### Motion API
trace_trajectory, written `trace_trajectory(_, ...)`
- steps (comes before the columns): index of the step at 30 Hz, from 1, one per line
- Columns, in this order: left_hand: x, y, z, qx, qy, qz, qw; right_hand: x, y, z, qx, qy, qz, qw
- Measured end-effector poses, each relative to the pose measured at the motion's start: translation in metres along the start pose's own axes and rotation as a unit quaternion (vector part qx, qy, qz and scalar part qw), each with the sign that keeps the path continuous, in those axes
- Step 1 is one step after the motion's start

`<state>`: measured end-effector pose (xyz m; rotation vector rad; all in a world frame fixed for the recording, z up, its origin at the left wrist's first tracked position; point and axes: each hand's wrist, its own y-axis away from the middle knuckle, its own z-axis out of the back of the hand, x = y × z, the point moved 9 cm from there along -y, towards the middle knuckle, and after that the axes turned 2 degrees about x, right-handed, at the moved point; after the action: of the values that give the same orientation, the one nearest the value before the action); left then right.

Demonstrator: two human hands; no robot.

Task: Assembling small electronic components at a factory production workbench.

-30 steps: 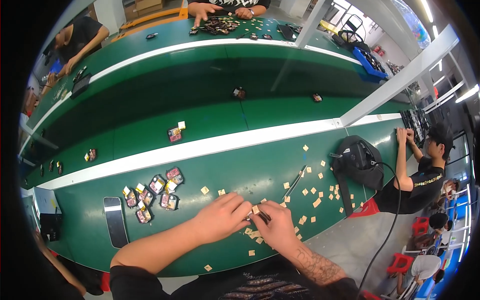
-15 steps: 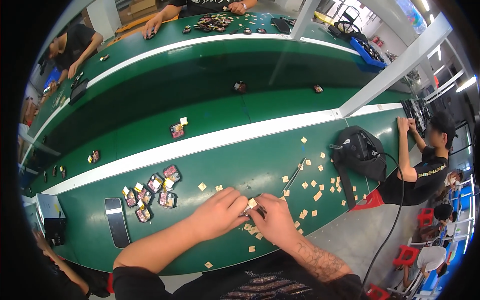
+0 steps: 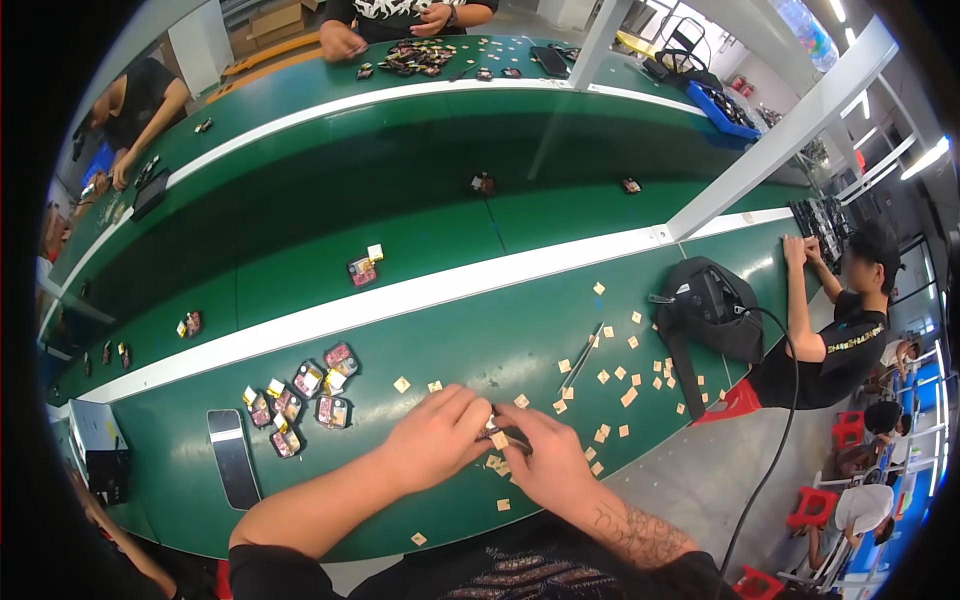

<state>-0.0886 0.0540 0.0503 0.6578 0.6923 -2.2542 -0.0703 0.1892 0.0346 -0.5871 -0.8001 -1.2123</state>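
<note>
My left hand (image 3: 440, 432) and my right hand (image 3: 550, 455) meet over the green table, fingers bent and pinching one small dark part between them. A tan square piece (image 3: 501, 440) shows at that part; the fingers cover most of the rest. Around the hands lie loose tan square pieces (image 3: 629, 397), most of them to the right. A pair of metal tweezers (image 3: 583, 355) rests among them. Left of my hands sits a cluster of small dark, boxy modules (image 3: 333, 411) with reddish faces and yellow-white tabs. Beside the cluster lies a phone-like slab (image 3: 233, 460).
A black bag (image 3: 712, 312) with a cable stands at the right. A white rail (image 3: 480, 272) crosses behind the work area, joined by a slanted post (image 3: 775, 135). More modules (image 3: 362, 271) lie beyond the rail. Co-workers sit across the table and at the right.
The view has shifted slightly. My right fingers have moved at the held part, and the tan square there now sits lower. Across the table, a person's hand has lifted from the tabletop.
</note>
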Motion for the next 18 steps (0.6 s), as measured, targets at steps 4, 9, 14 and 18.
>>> trace_trajectory(4, 0.001, 0.001, -0.002, -0.005, -0.001, 0.003, 1.000, 0.005, 0.009, -0.002, 0.015, -0.024, -0.007, 1.000)
trace_trajectory(9, -0.001, -0.001, 0.000, 0.001, -0.008, -0.007, 1.000, 0.002, 0.008, -0.003, 0.037, -0.053, -0.036, 0.997)
trace_trajectory(14, -0.006, 0.001, 0.004, -0.035, -0.010, -0.047, 0.998, -0.007, -0.002, 0.011, -0.054, -0.068, -0.005, 0.996)
trace_trajectory(18, -0.017, -0.002, 0.014, -0.075, 0.010, -0.083, 0.994, -0.043, 0.001, -0.008, 0.027, -0.195, -0.104, 0.975)
